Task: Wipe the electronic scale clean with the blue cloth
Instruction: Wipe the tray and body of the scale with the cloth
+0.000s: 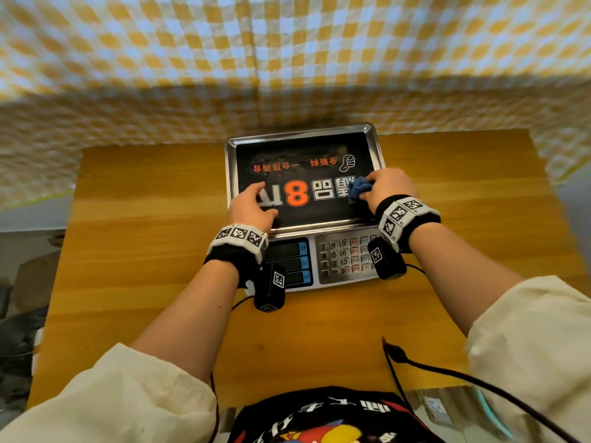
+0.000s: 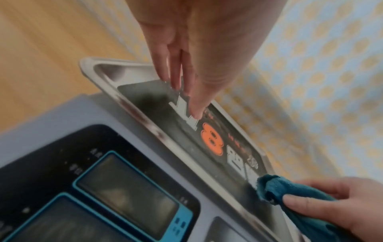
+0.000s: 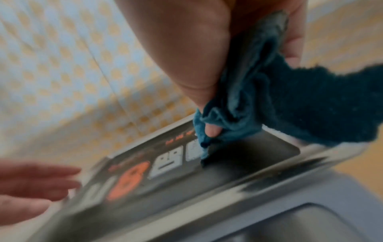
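Observation:
The electronic scale (image 1: 319,231) sits at the far middle of the wooden table, its steel pan covered by a black sticker with an orange 8 and white characters. My right hand (image 1: 385,188) grips the bunched blue cloth (image 1: 358,188) and holds it against the pan's right side; the cloth (image 3: 269,104) hangs from between thumb and fingers and touches the black sticker. My left hand (image 1: 251,207) lies over the pan's left side with straight fingers (image 2: 178,72), their tips at the sticker. In the left wrist view the cloth (image 2: 290,194) shows at the lower right.
The scale's front panel carries blue-framed displays (image 1: 289,262) and a keypad (image 1: 347,255). The wooden table (image 1: 160,251) stands against a yellow-and-white chequered covering (image 1: 192,59). A black cable (image 1: 447,372) runs across the table's near right.

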